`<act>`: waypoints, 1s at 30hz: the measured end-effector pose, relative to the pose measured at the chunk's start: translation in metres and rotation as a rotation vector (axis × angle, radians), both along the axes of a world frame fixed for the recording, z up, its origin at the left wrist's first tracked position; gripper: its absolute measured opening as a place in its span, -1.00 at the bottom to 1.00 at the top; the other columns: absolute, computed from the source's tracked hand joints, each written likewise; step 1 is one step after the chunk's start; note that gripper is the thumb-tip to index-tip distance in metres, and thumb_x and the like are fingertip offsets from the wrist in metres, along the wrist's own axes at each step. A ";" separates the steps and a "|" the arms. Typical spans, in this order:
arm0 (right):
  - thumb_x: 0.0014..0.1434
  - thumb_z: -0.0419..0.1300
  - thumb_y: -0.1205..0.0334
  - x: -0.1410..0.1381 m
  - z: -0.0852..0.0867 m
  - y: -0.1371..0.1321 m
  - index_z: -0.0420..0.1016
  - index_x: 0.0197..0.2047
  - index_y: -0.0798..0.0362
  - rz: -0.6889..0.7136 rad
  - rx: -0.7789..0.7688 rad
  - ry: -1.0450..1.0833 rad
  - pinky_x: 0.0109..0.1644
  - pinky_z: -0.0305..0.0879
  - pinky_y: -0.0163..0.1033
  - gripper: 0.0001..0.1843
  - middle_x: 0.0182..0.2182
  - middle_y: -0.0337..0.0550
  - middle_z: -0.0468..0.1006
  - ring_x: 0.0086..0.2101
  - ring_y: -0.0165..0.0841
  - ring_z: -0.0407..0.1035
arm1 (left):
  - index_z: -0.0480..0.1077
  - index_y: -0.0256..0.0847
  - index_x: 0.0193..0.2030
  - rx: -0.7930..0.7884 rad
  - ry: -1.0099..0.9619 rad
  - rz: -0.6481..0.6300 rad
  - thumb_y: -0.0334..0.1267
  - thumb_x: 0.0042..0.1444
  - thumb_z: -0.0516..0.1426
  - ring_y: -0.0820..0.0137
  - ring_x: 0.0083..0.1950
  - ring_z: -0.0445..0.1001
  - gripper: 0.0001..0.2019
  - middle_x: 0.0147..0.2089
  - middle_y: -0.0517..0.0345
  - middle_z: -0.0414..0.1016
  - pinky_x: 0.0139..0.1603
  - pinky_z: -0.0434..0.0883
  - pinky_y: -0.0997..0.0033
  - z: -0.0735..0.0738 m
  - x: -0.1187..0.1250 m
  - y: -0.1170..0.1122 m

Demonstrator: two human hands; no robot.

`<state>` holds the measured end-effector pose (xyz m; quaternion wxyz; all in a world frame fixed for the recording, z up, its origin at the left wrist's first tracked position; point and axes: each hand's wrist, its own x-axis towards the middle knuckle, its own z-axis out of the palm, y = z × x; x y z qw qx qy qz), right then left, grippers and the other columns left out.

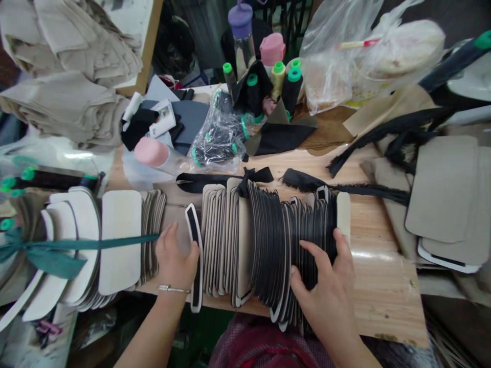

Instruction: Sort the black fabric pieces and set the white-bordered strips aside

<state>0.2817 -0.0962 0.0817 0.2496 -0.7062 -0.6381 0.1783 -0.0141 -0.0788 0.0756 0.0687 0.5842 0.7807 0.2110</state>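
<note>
A long row of rounded flat panels stands on edge in front of me, beige ones [215, 240] on the left and black-edged ones [268, 245] on the right. My right hand [330, 286] lies over the right end of the row, fingers spread against the black edges. A pale panel [344, 209] closes that end. Left of the row, my left hand [176, 260] has thumb and fingers apart. Its thumb is at a separate white-rimmed panel with a black strip [195, 255]. A black fabric tie [245, 181] lies along the row's back.
A bundle of pale panels [120, 240] with a green band [126, 242] lies left. Behind are a pink-capped bottle [151, 152], bagged spools [218, 138] and thread cones [293, 87]. More beige panels [441, 189] lie right on the wooden table [383, 286]. Fabric stacks [65, 107] fill the upper left.
</note>
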 end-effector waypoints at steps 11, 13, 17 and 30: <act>0.14 0.15 0.17 -0.001 0.001 0.000 0.41 0.07 -0.03 0.043 0.015 -0.019 0.27 -0.12 0.35 -0.60 0.37 -0.06 -0.19 0.32 0.06 -0.29 | 0.34 -0.15 -0.07 -0.222 -0.231 -0.459 -0.35 0.22 0.07 0.26 -0.16 0.42 -0.85 -0.20 0.08 0.42 -0.15 0.45 0.18 0.007 0.156 -0.044; 0.16 0.14 0.19 0.000 0.002 -0.001 0.46 0.00 -0.06 0.066 0.017 -0.011 0.28 -0.13 0.35 -0.68 0.36 -0.11 -0.15 0.32 0.05 -0.27 | 0.35 -0.12 -0.12 -0.241 -0.211 -0.433 -0.35 0.21 0.07 0.25 -0.18 0.41 -0.87 -0.22 0.10 0.41 -0.17 0.44 0.16 0.005 0.156 -0.042; 0.17 0.12 0.22 0.002 0.001 -0.002 0.54 -0.18 -0.11 0.097 0.022 -0.013 0.28 -0.18 0.35 -0.81 0.31 -0.18 0.02 0.29 0.00 -0.13 | 0.37 -0.10 -0.17 -0.236 -0.195 -0.414 -0.36 0.20 0.07 0.26 -0.21 0.40 -0.89 -0.24 0.11 0.40 -0.20 0.43 0.18 0.006 0.154 -0.040; 0.16 0.17 0.13 -0.001 -0.002 0.003 0.54 -0.25 -0.08 0.073 0.011 -0.052 0.30 -0.17 0.29 -0.86 0.26 -0.13 0.11 0.27 -0.03 -0.05 | 0.39 -0.13 -0.16 -0.210 -0.319 -0.399 -0.39 0.23 0.05 0.30 -0.19 0.42 -0.86 -0.22 0.09 0.43 -0.17 0.42 0.25 0.004 0.147 -0.040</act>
